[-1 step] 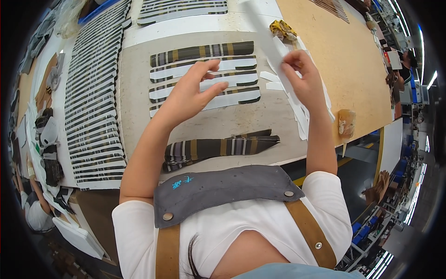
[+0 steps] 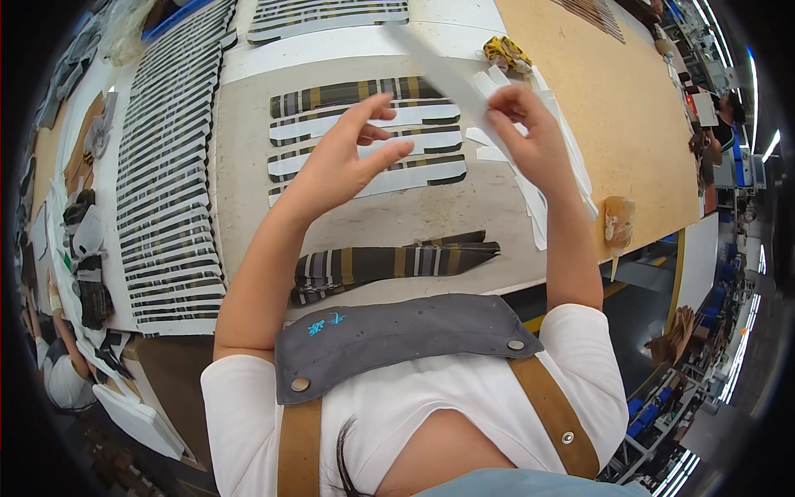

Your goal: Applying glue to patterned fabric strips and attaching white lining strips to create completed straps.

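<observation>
The right hand (image 2: pixel 530 137) pinches a long white strip (image 2: pixel 439 70) that runs up-left and away over the table (image 2: pixel 397 219), while the left hand (image 2: pixel 348 161), fingers loosely spread and empty, hovers just left above the striped fabric pieces (image 2: pixel 364 137).

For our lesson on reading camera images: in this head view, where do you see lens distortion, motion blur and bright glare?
Head view: fisheye bending curves the worktable's edges toward a black rim; the white strip by the right hand is smeared by motion blur, while the striped fabric pieces under the left hand stay sharp; ceiling lights at the right rim burn out white.
</observation>
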Available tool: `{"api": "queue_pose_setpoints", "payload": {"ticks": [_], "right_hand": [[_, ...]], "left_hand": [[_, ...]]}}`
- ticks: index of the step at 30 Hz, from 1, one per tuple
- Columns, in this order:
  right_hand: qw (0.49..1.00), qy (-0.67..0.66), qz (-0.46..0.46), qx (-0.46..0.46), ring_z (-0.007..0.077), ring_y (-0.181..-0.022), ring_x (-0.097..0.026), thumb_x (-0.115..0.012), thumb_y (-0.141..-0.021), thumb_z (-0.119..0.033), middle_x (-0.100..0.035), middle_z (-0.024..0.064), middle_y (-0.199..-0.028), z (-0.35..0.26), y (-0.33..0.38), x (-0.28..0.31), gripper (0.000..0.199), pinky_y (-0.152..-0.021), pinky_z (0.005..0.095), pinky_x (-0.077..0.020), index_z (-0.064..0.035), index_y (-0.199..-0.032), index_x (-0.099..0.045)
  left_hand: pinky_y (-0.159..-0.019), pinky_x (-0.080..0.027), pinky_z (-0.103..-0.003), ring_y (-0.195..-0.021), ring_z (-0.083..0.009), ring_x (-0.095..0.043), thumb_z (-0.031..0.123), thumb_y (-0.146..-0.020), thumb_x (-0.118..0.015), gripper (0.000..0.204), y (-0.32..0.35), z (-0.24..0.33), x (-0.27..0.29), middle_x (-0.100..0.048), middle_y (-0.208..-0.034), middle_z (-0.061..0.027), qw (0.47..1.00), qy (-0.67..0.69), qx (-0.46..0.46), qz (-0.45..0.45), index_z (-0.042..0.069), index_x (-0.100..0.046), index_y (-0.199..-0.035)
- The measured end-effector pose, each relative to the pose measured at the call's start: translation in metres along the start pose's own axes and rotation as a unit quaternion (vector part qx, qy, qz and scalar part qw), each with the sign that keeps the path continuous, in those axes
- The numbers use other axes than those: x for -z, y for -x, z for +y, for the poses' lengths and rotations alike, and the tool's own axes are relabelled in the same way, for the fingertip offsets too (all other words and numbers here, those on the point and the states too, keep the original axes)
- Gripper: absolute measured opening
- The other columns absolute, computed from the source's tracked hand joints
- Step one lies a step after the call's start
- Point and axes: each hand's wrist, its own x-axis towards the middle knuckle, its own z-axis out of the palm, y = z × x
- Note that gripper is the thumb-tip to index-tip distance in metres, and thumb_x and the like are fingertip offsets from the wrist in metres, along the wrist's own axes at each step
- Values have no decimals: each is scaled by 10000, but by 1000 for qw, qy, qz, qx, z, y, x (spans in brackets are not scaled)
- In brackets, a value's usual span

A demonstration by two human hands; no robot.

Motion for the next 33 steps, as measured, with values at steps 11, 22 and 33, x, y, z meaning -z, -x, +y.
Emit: {"api": "queue_pose_setpoints", "payload": {"ticks": [11, 22, 33], "right_hand": [[977, 20, -211, 4, 72, -685, -455, -608, -871, -276, -540, -6, -727, 16, -77, -71, 230, -621, 221, -387, -47, -896, -617], [955, 223, -195, 11, 249, -808, -596, -611, -844, -274, -649, 118, -826, 44, -100, -96, 258, -728, 341, -463, -16, -852, -611], [948, 257, -183, 41, 291, -793, -600, -607, -831, -299, -647, 138, -839, 47, -98, -101, 273, -695, 364, -465, -26, -840, -609]], "left_hand": [[-600, -453, -224, -639, -80, -539, 172, -895, -558, 198, -16, -37, 55, -569, -703, -3, 954, 173, 57, 240, 31, -604, -1028], [-617, -465, -334, -628, -213, -586, 128, -827, -589, 150, -21, -55, 62, -634, -850, -101, 926, -248, 82, 274, 42, -557, -946], [-732, -462, -390, -828, -305, -595, 128, -822, -594, 140, -22, -67, 62, -634, -880, -125, 906, -319, 73, 268, 49, -548, -928]]}}
